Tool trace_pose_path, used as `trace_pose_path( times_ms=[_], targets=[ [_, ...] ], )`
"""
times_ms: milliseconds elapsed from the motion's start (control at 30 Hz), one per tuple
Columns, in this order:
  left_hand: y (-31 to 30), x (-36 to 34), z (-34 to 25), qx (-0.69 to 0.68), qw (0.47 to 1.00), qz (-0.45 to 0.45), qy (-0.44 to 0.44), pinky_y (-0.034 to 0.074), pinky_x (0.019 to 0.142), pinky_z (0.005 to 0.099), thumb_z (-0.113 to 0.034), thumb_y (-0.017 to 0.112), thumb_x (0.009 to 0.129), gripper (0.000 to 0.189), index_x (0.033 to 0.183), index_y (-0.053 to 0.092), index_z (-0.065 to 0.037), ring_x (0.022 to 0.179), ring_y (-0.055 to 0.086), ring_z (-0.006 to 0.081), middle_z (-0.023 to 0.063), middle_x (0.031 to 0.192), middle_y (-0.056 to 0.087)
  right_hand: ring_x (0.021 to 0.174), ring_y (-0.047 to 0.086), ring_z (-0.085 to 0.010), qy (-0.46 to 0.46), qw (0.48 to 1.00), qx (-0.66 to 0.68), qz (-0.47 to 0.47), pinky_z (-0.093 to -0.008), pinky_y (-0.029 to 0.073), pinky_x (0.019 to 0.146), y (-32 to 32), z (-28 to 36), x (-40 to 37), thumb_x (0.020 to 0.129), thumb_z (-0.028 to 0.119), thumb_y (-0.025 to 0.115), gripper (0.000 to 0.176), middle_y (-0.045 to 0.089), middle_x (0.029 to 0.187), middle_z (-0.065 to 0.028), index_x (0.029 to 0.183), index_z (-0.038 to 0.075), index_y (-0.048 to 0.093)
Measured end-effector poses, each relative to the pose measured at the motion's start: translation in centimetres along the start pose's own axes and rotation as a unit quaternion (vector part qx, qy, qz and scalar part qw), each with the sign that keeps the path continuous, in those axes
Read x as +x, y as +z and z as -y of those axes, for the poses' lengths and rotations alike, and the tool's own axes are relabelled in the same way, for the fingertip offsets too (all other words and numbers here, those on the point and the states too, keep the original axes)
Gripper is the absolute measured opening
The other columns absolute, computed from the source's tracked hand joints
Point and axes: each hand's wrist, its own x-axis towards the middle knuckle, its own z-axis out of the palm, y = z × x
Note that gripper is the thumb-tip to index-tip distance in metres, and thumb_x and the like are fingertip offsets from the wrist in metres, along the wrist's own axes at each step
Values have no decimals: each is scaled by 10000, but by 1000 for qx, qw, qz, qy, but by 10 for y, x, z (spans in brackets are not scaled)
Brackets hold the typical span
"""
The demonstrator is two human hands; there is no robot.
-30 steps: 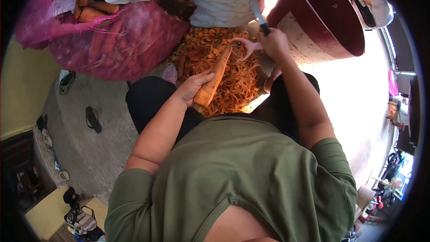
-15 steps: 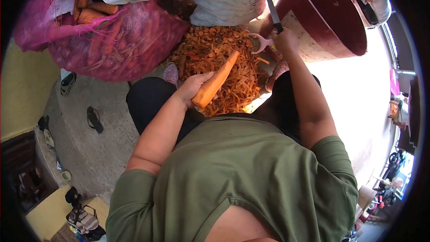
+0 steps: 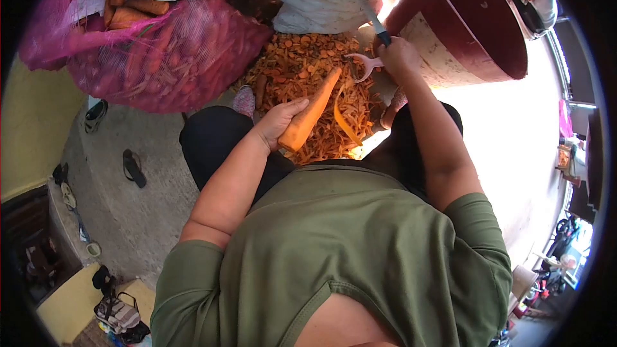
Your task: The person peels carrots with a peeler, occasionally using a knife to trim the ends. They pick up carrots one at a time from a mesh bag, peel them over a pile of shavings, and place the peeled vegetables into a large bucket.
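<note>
My left hand [image 3: 281, 122] is closed round the thick end of a peeled orange carrot [image 3: 312, 112], its narrow tip slanting up and away from me. My right hand [image 3: 401, 59] grips both a pink Y-shaped peeler [image 3: 367, 67] and a knife [image 3: 380, 31] with a dark handle. The peeler's head points left, just right of the carrot's tip and apart from it. The knife's blade points up and away. A long strip of peel [image 3: 346, 121] shows right of the carrot, above a heap of carrot peelings and slices [image 3: 302, 58] between my feet.
A pink mesh sack [image 3: 173, 64] full of carrots stands at the left, with loose carrots [image 3: 148, 6] on top. A white sack [image 3: 315, 0] stands ahead. The large dark red tub [image 3: 443, 32] is at the right. A slipper [image 3: 134, 168] lies on the concrete floor.
My right hand has moved slightly left and nearer to me, bringing the peeler closer to the carrot. A long peel strip now shows beside the carrot. My left hand has barely moved.
</note>
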Motion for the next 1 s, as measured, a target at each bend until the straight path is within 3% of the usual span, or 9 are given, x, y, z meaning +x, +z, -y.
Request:
trace_pose_path(
  times_ms=[133,300,367,500,600,700,767,900,1000],
  targets=[
    [-2,6,-1,-4,1000,-6,-21,511,552,276,-305,424,899,358,1117,478,-27,692,609,172,92,881,581,670,608,-281,16,990,116,82,-367,472,643,-13,37,-30,762,298,539,269,616,713,-153,869,67,629],
    [9,2,-4,36,999,-23,-24,507,604,282,-293,422,901,357,1130,472,-24,743,598,180,91,902,574,703,613,-279,-235,959,57,149,-363,491,671,-7,80,-96,709,334,590,268,613,720,-155,849,111,644],
    [-5,6,1,39,999,28,-24,506,612,290,-280,420,903,360,1152,458,-22,751,593,180,93,906,573,678,616,-271,-57,986,103,122,-361,492,643,24,39,-41,730,328,579,259,612,710,-156,826,96,641],
    [4,-3,-3,0,998,59,11,507,604,299,-257,428,901,402,1224,396,-19,735,585,178,105,898,567,694,611,-300,73,994,83,-9,-367,473,617,-10,-18,5,765,332,519,303,617,724,-167,820,59,638],
    [0,4,1,-14,1000,20,16,508,600,302,-269,429,900,388,1195,419,-19,731,583,185,106,892,567,679,613,-297,-5,987,160,-25,-372,469,603,-21,3,-12,774,330,523,305,616,730,-174,822,51,634],
    [-13,15,5,-29,999,25,-32,507,595,309,-284,417,902,362,1143,453,-17,726,584,197,110,885,569,581,584,-282,-93,967,225,76,-356,466,602,-23,67,-77,726,229,594,208,587,643,-171,816,43,624],
    [-1,10,-1,0,999,-26,-44,506,589,313,-290,409,903,349,1110,469,-15,716,584,205,121,878,570,706,616,-271,-217,959,114,145,-384,483,677,-23,85,-102,698,302,596,258,620,731,-149,889,134,641],
    [-6,6,1,-32,998,39,-26,500,569,320,-294,388,909,346,1076,485,-7,694,581,205,139,861,569,651,617,-261,-97,971,190,111,-366,488,651,13,48,-55,707,338,587,268,616,661,-128,857,121,639],
    [0,-1,-3,-33,995,87,-28,491,535,312,-305,352,918,350,1105,457,-28,647,572,204,129,819,547,628,619,-231,36,995,94,5,-342,489,625,15,-8,7,712,340,592,296,607,627,-116,837,75,633]
  ],
)
